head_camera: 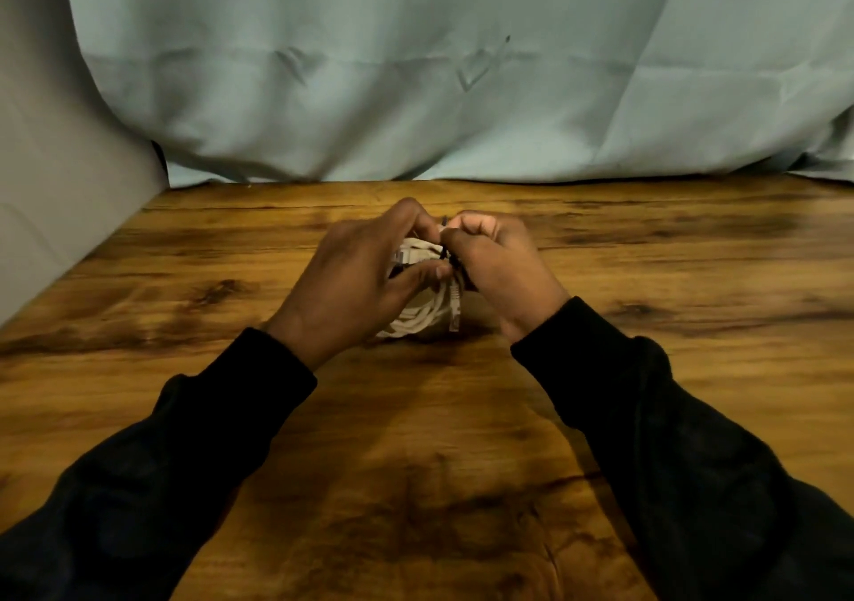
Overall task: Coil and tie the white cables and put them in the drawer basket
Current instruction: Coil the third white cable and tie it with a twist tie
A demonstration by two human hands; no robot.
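Holding a coiled white cable [427, 311] mid-table [185, 392], left hand [356, 286] grips the coil; right hand [497, 267] pinches a thin black tie [446, 254] at its top.

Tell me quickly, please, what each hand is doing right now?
Left hand: fingers curled around the coiled white cable.
Right hand: fingers pinching a thin black tie at the coil's top.

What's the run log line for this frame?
step: tying coil | left hand: grips white cable coil | right hand: pinches black tie at coil | coil: over wooden table | drawer basket: not in view
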